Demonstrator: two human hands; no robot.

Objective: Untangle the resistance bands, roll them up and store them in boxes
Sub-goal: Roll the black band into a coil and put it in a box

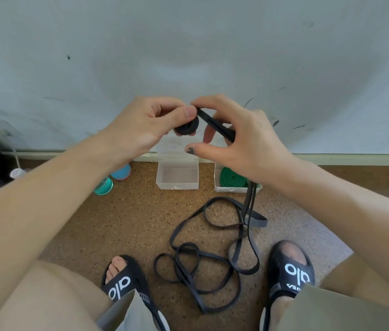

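Note:
My left hand (145, 126) pinches a small rolled coil of black resistance band (187, 128) between thumb and fingers. My right hand (241, 139) holds the band's straight stretch (217, 125) leading off the coil, fingers curled round it. From that hand the black band hangs down to the floor, where its loose loops (203, 266) lie tangled between my feet. An empty clear plastic box (177, 175) stands open by the wall. To its right a second clear box (219, 187) holds a rolled green band (232, 177).
Two round teal and blue containers (104, 186) (121, 172) sit on the speckled brown floor at left, by a white wall and skirting. My feet in black slides (126, 283) (289, 268) flank the loops. A dark object lies at the far left edge.

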